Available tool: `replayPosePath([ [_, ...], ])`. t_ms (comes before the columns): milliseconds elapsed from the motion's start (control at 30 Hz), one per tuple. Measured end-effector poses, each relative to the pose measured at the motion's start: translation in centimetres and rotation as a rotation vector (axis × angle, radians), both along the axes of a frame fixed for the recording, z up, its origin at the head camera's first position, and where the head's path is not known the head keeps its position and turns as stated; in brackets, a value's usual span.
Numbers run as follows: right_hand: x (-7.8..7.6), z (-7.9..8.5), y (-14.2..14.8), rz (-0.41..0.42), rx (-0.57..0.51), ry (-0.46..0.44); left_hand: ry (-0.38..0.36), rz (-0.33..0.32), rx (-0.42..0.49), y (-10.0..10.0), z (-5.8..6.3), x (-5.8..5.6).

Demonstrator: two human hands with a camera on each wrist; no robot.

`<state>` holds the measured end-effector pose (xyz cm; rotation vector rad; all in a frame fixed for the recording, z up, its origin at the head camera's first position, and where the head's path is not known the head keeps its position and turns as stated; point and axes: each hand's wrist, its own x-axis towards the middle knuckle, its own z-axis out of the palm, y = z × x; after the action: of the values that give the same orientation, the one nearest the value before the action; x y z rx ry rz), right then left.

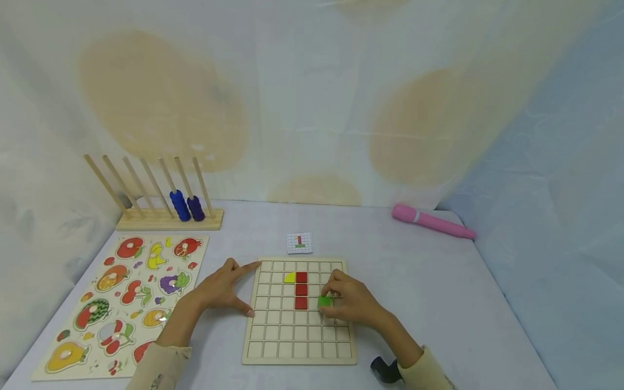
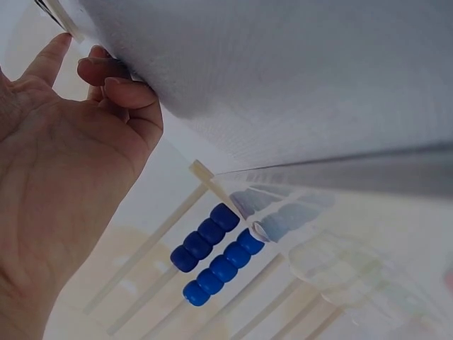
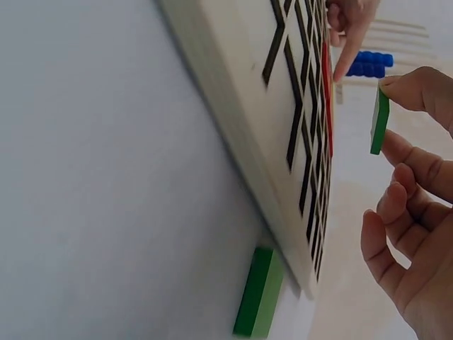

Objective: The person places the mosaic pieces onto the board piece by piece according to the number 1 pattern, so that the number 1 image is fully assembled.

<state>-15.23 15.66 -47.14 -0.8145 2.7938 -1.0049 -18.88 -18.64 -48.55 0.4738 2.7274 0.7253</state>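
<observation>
A pale wooden grid board lies flat on the table. Three red square tiles form a column in its upper cells, and a yellow rounded tile sits left of the top one. My right hand pinches a green square tile between thumb and index finger, over the board right of the red column; the tile shows edge-on in the right wrist view. My left hand spreads along the board's left side, index fingertip at the top corner and thumb at the left edge, other fingers curled.
Another green piece lies on the table beside the board's edge. A small pattern card is behind the board. To the left are a fruit puzzle board and a peg abacus with blue beads. A pink marker-shaped object lies back right.
</observation>
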Motion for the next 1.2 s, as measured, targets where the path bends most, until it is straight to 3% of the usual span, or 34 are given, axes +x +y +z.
replayPosePath([
  [233, 0.0, 0.1, -2.0, 0.066, 0.033, 0.032, -0.008, 0.004, 0.009, -0.1, 0.0, 0.1],
  [500, 0.3, -0.3, -3.8, 0.133, 0.082, -0.014, -0.014, -0.010, 0.025, 0.1, -0.3, 0.1],
  [733, 0.3, -0.7, -5.2, 0.195, 0.133, 0.064, -0.007, -0.003, 0.014, 0.0, -0.2, 0.1],
  [1200, 0.5, -0.9, -7.4, 0.196, 0.270, 0.102, -0.008, -0.003, 0.004, -0.2, -0.1, 0.0],
])
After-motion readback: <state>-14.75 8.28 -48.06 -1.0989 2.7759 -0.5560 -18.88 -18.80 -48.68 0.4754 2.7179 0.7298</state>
